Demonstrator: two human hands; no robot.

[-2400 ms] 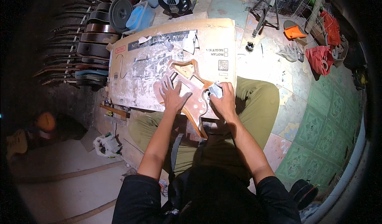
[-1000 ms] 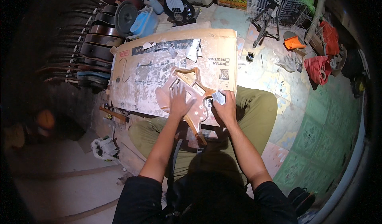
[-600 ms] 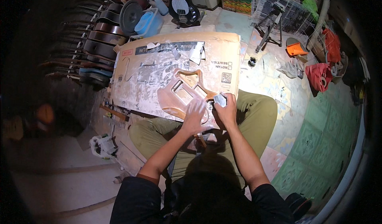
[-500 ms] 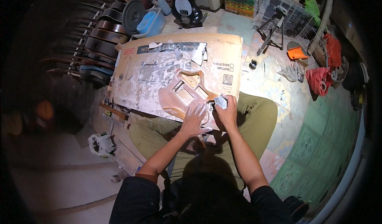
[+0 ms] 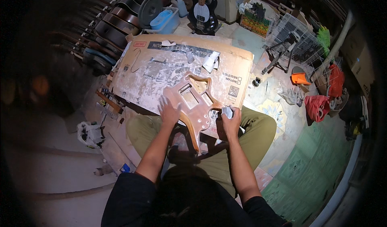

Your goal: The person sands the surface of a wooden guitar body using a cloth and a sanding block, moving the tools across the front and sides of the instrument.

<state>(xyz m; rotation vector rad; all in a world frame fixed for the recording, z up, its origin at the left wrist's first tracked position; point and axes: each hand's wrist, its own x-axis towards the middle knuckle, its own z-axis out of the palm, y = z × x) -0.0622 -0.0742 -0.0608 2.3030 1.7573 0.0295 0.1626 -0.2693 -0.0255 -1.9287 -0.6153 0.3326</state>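
A bare reddish-brown electric guitar body (image 5: pixel 199 115) with routed cavities lies on a dusty sheet of cardboard (image 5: pixel 139 81), one horn pointing toward my lap. My left hand (image 5: pixel 170 113) rests at the body's left edge, fingers spread and somewhat blurred, holding nothing. In my right hand (image 5: pixel 232 124) is a folded piece of grey-white sandpaper (image 5: pixel 227 112), pinched near the body's right horn. Whether the sandpaper touches the wood I cannot tell.
Scraps of paper (image 5: pixel 211 61) and a small grey roll (image 5: pixel 190 57) lie on the cardboard. Beyond stand a black bass guitar (image 5: pixel 204 17), a row of guitars (image 5: pixel 109 31) and a plastic tub (image 5: pixel 171 23). A tripod (image 5: pixel 282 53) and wire cage (image 5: pixel 296 37) are at right.
My left hand has moved left across the guitar body to its left edge, uncovering the lower horn. My right hand still holds the sandpaper near the right horn. The view has shifted slightly.
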